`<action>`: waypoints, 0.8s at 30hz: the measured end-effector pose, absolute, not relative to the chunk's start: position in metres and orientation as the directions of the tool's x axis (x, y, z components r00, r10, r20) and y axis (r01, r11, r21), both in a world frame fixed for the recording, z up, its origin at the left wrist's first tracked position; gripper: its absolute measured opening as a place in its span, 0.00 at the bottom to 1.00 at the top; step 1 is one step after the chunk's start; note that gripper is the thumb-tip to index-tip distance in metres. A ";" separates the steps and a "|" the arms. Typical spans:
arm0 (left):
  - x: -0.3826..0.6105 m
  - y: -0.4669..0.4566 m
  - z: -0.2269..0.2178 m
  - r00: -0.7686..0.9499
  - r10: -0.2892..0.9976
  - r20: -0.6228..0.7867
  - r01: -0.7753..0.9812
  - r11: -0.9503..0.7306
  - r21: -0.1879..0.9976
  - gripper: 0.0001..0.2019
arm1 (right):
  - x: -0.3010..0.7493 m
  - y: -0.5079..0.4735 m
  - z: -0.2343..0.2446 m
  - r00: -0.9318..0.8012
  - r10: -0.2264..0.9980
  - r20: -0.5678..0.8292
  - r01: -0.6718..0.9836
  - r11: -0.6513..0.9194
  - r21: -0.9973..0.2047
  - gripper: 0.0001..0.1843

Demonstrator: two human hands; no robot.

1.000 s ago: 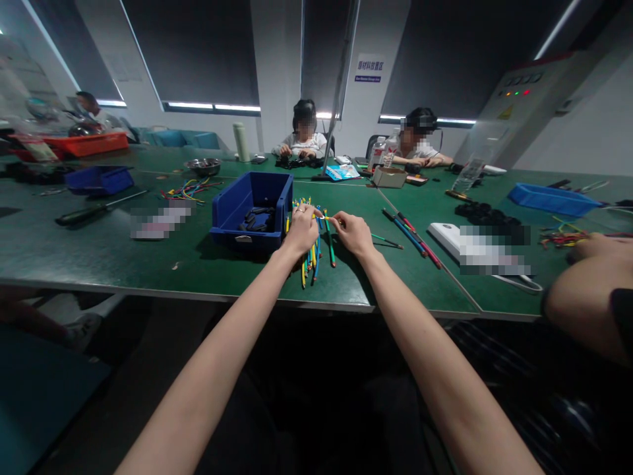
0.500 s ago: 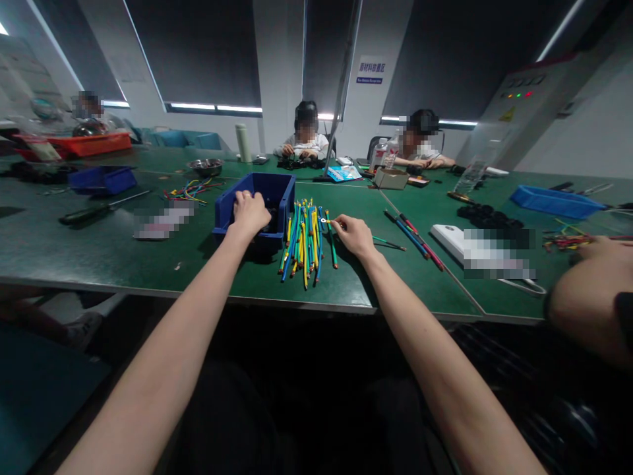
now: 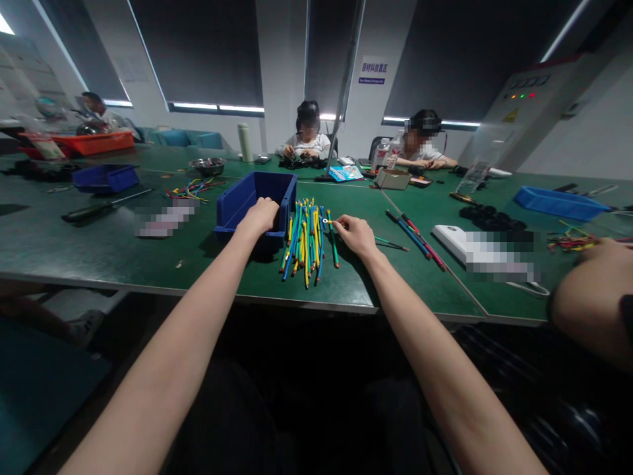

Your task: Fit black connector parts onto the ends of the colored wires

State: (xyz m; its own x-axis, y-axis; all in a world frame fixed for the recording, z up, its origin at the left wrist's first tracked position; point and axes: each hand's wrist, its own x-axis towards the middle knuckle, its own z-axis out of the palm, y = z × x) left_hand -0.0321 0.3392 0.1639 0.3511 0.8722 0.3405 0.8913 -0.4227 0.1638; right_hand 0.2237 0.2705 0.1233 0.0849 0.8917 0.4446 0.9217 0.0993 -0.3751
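left hand (image 3: 262, 216) dipped knuckles-up into blue bin (image 3: 227, 214), grip's hidden so can't tell | right hand (image 3: 357, 234) stretched out front, grip pinched on a ring-tipped wire (image 3: 329, 222)

Bin (image 3: 228, 210) dark blue; wire pile (image 3: 305, 244) blue, green, yellow (tips (image 3: 307, 285) reddish-brown); tabletop (image 3: 123, 257) green; tray (image 3: 109, 143) orange-red.

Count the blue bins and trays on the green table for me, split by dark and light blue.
Dark blue bins: 2, the near bin with the left hand inside and the farther-left bin
Light blue: 1, the tray toward the right
Total: 3
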 end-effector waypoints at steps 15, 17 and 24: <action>-0.021 0.319 0.187 0.235 0.885 0.402 0.967 -0.255 -0.004 0.18 | 0.223 0.271 0.124 0.094 0.901 0.423 0.924 0.079 -0.374 0.17; -0.021 0.319 0.189 0.219 0.891 0.399 0.971 -0.239 0.001 0.19 | 0.223 0.270 0.124 0.099 0.900 0.423 0.924 0.075 -0.375 0.17; -0.018 0.315 0.186 0.088 0.877 0.472 0.975 -0.173 0.139 0.24 | 0.224 0.270 0.124 0.105 0.900 0.424 0.917 0.077 -0.391 0.17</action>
State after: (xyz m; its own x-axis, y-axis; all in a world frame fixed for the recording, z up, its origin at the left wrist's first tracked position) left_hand -0.0183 0.3147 0.1862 0.0878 0.8772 0.4720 0.9751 -0.1725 0.1393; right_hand 0.2236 0.2699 0.1237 0.1048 0.8997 0.4237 0.9172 0.0772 -0.3908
